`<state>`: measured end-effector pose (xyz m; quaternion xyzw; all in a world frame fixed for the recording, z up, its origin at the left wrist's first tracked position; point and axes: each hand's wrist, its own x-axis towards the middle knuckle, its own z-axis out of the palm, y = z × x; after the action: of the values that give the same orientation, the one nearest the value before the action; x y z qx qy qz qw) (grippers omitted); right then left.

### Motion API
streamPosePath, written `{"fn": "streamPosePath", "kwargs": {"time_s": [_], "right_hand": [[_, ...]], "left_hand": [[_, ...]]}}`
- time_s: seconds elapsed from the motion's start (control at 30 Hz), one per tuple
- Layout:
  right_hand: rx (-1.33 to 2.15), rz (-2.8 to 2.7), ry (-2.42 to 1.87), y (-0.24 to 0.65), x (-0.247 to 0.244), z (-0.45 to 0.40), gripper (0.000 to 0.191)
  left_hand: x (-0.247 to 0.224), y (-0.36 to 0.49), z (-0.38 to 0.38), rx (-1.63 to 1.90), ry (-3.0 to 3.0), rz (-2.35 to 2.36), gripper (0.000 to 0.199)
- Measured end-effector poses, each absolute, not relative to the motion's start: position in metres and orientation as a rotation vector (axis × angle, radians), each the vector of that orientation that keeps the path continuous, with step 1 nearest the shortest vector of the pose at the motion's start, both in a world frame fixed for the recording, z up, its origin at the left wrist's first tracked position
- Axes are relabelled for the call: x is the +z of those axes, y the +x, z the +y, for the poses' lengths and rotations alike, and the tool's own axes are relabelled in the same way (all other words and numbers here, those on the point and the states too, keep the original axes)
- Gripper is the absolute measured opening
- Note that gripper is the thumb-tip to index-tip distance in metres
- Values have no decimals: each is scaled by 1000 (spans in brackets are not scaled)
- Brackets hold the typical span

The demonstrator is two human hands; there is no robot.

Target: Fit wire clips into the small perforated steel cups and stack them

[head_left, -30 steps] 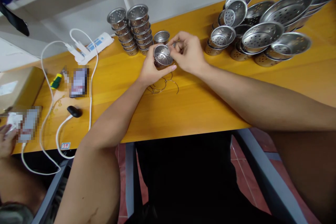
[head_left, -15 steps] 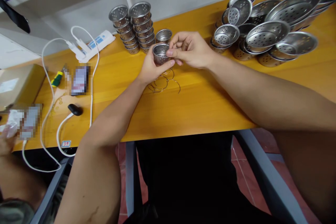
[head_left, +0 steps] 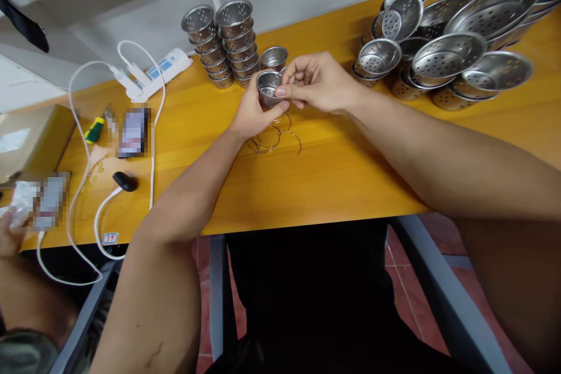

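Note:
A small perforated metal cup (head_left: 268, 83) is held above the desk, tilted so its open top faces me. My left hand (head_left: 250, 111) wraps round its left side and underside, thumb across the near wall. At the cup's right rim my right hand (head_left: 313, 83) is closed in a pinch, thumb and fingertips on the edge; whether a thin wire is also between them I cannot make out. Loose curved wire rings (head_left: 267, 141) lie on the desk just below the cup. Another perforated cup (head_left: 274, 57) stands right behind it.
Two stacks of perforated cups (head_left: 239, 41) stand at the back. Several larger perforated strainers (head_left: 447, 58) are piled at the right. On the left lie a power strip (head_left: 169, 70), white cables, a phone (head_left: 132, 131) and a cardboard box (head_left: 39, 134). Another person's hand (head_left: 11, 236) is far left.
Both hands keep almost the same grip on the cup. The right thumb has shifted very slightly left at the rim, and the whole view has moved a little.

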<state>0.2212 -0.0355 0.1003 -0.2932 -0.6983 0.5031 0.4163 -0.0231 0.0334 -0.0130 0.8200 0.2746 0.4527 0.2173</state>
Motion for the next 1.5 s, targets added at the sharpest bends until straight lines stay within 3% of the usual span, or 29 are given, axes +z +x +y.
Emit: {"fn": "streamPosePath", "kwargs": {"time_s": [0.27, 0.47, 0.67, 0.9, 1.23, 1.5], "right_hand": [[1107, -1724, -804, 220, 97, -38, 65], [720, -1846, -862, 225, 89, -40, 55], [481, -2095, -831, 230, 81, -36, 66], [505, -2174, -831, 231, 73, -35, 63], [545, -2186, -776, 227, 65, -30, 44], [507, -2208, -806, 228, 67, -32, 55]], "left_hand": [[-13, -16, 31, 1350, 2241, 801, 87], [-20, -26, 43, 1398, 2159, 826, 103], [-15, -29, 41, 1391, 2082, 807, 106], [-15, -26, 38, 1399, 2029, 763, 106], [10, -19, 15, 1332, 1932, 817, 104], [11, -18, 13, 1315, 1874, 827, 105]]}}
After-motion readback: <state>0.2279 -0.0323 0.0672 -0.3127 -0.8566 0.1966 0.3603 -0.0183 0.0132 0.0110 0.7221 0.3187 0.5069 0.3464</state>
